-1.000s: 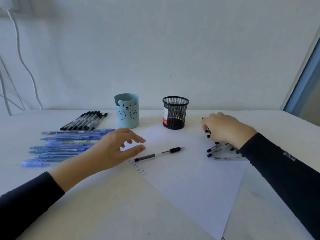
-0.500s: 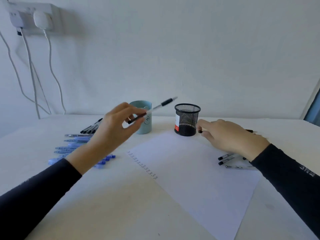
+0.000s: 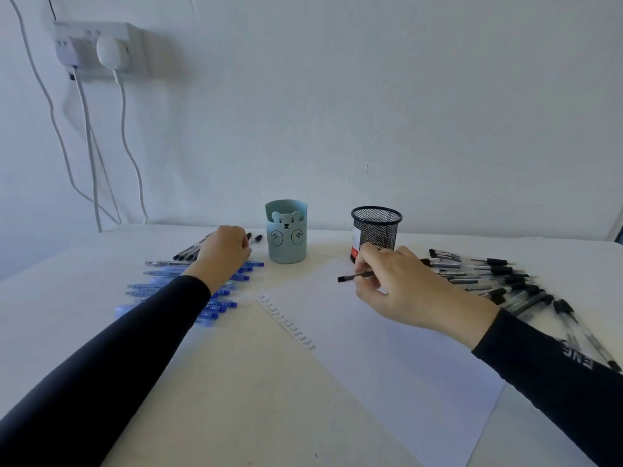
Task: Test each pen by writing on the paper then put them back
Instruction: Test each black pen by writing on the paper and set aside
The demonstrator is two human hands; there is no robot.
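Black pen (image 3: 354, 276) pinched between thumb and curled fingertips of right hand (image 3: 404, 284), held almost level, free end pointing left, over the far corner of the paper (image 3: 397, 358); cannot tell whether touching the sheet. White paper flat and askew on the pale table (image 3: 236, 399), with a column of small handwriting (image 3: 286, 323) down its left edge. Just right of the hand and the sheet, a loose heap of black pens (image 3: 499, 281) on the table, fanned at many angles. Left hand (image 3: 224, 254) back-up at the far left, fingers curled down over a row of black pens (image 3: 187, 254) lying side by side; cannot tell whether gripping one or only resting there. Two pen ends visible between that hand and the bear cup (image 3: 286, 232). Under the left wrist and dark sleeve, blue pens (image 3: 215, 306) laid out in parallel. Teal bear cup upright near the back edge, black mesh cup (image 3: 376, 227) upright to its right and apart from it, directly beyond the right hand's knuckles. High on the wall at left, a white socket (image 3: 94, 48) with cables (image 3: 89, 146) hanging to the table.
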